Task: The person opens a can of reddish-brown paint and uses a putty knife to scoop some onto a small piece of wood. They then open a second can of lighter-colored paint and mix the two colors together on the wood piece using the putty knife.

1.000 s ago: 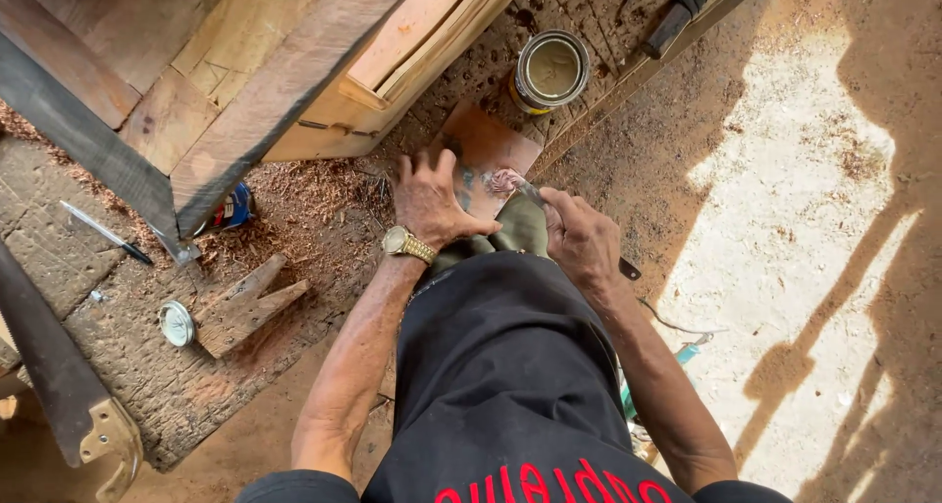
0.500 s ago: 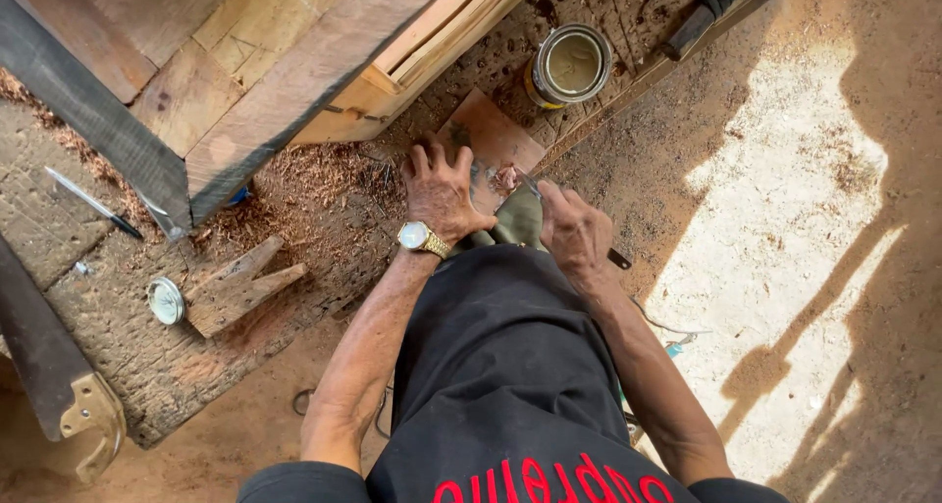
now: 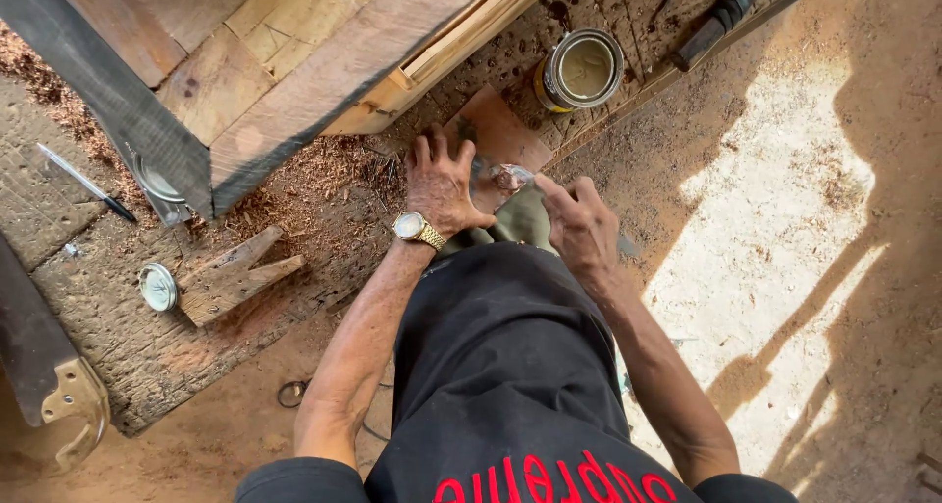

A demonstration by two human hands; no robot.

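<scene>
The person's black-clothed knee (image 3: pixel 500 366) is filling the near middle of the view, with both bare forearms reaching forward on either side of it toward the ground. The left hand (image 3: pixel 439 181), wearing a gold wristwatch (image 3: pixel 416 229), is pressing down flat with its fingers (image 3: pixel 424 148) spread open on a reddish-brown sheet of sandpaper (image 3: pixel 505 135) and the sawdust beside it, gripping nothing. The right hand (image 3: pixel 581 230) is hovering just beside it over the near edge of that sheet, its fingers (image 3: pixel 551 193) curling closed around a small crumpled, shiny scrap (image 3: pixel 510 178), though what that scrap is cannot be told. The sandpaper is lying on a rough, pitted wooden board (image 3: pixel 128 336) resting on the dirt floor (image 3: pixel 746 267), between the two hands and an open tin can (image 3: pixel 581 69) standing just beyond it. To the left, a small round gauge-like disc (image 3: pixel 158 287) is lying touching a notched offcut of wood (image 3: pixel 235 272), and a pen (image 3: pixel 86 184) is lying farther left on the board. At the near left edge a dark handle with a brass-coloured end plate (image 3: pixel 69 405) is resting on the dirt. Farther off, a large timber frame of pale planks (image 3: pixel 324 61) is crossing the top of the view, and a dark-handled tool (image 3: pixel 721 17) is lying beyond the can at the top right.
</scene>
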